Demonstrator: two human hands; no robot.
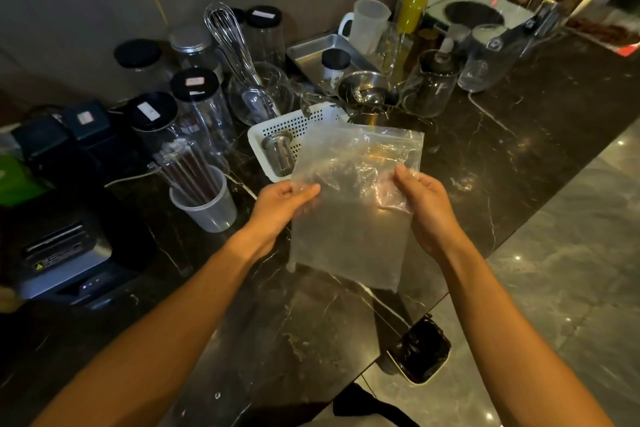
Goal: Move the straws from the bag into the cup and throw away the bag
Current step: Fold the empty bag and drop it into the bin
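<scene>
A clear plastic zip bag [349, 229] hangs upright above the dark marble counter, and nothing shows inside it. My left hand [280, 204] pinches its left edge. My right hand [420, 199] grips its right side, crumpling the plastic there. To the left, a translucent plastic cup [207, 208] stands on the counter with several dark wrapped straws [188, 172] leaning in it.
A white perforated basket [277, 135] with a metal cup sits behind the bag. Jars, a whisk, glassware and metal bowls crowd the back of the counter [294, 340]. A black machine [62, 250] stands at the left. A bin with a black liner [420, 352] is on the floor at the counter's corner.
</scene>
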